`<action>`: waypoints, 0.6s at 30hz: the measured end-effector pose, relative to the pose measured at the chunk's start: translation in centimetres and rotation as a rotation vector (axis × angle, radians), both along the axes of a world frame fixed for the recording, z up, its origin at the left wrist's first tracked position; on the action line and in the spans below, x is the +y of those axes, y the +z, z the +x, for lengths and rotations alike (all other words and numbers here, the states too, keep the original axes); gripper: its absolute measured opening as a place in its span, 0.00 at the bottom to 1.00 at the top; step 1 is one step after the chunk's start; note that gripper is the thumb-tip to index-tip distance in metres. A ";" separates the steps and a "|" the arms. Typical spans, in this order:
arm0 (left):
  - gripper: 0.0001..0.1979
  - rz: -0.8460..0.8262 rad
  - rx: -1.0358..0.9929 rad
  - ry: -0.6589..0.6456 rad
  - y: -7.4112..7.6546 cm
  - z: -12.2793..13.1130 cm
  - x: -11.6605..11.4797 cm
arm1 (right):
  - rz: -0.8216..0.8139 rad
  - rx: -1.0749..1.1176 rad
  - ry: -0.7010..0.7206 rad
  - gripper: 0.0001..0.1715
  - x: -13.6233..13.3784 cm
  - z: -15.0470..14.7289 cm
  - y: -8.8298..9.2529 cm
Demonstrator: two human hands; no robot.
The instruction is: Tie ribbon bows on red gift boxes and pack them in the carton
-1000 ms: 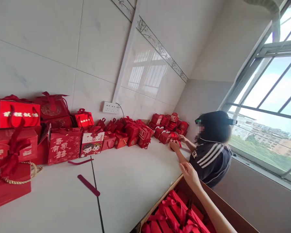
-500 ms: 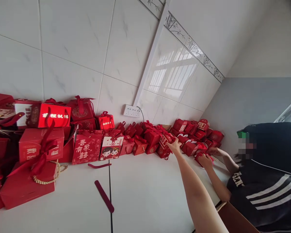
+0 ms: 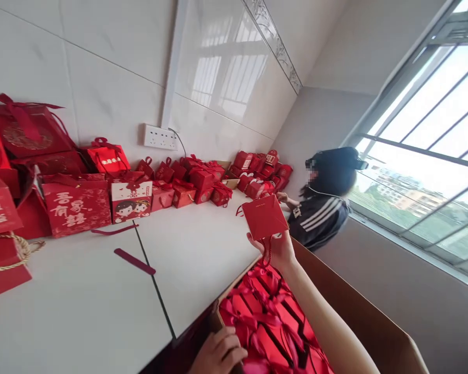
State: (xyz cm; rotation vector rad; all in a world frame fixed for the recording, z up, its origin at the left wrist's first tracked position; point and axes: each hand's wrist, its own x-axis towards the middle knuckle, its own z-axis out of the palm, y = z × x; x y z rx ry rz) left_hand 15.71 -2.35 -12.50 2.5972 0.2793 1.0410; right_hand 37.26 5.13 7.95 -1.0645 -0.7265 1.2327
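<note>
My right hand [image 3: 283, 250] holds up a red gift box [image 3: 265, 217] by its lower side, above an open cardboard carton [image 3: 354, 293]. The gift box has a flat square face toward me and a dark red cord hanging from it. Inside the carton lie rows of red boxes tied with ribbons [image 3: 273, 317]. At the bottom of the view, my left hand [image 3: 220, 352] has its fingers curled over the carton's near-left edge.
Along the tiled wall, a white table [image 3: 195, 249] bears many red gift boxes [image 3: 76, 202]. A loose dark red strip [image 3: 134, 261] lies on it. Past the carton, a co-worker [image 3: 322, 192] stands by more red boxes [image 3: 263, 169], near a barred window [image 3: 425, 140].
My right hand has left the row of boxes on the table and now holds a gift box over the carton. The view has swung right, bringing the carton's contents and my left hand into sight.
</note>
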 end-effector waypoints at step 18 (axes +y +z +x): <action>0.20 -0.027 -0.122 0.047 3.5 0.2 -0.2 | -0.785 -0.959 -0.316 0.53 -38.4 0.4 -8.0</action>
